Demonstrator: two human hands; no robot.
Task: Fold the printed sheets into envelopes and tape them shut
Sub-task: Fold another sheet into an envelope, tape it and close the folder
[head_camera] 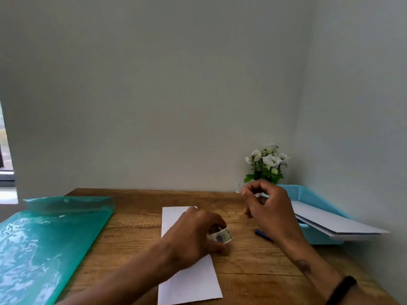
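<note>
Fingers (217,225) of the left hand (193,234) are curled tight round a small roll of patterned tape (222,235), thumb underneath, and the hand sits right on top of the folded white sheet (189,280). That sheet is one long narrow rectangle, lying flat and running away from the camera under the palm. Up and to the right, the right hand (269,208) hangs above the desk with forefinger and thumb pinched together; a small clear scrap of tape (238,187) seems to hang at the fingertips, though it's too faint to be sure. The other fingers are loosely curled. A black band (342,288) circles that wrist.

Count it up: one tape roll, one folded sheet under the hand, and one blue pen (263,234) lying just below the right hand, partly hidden by the forearm. Right of that hand, one light blue plastic basket (301,194) holds a few white sheets (330,221) that jut out over its near rim; how many, I can't tell. Far left of the left hand, one translucent green document folder (44,243) lies flat.

All of it rests on a wooden desk (136,219) with a warm grain. Behind the right hand, a bunch of white flowers (267,164) stands in the corner where two plain pale walls (154,84) meet. A sliver of window (5,155) shows at the far left edge.
</note>
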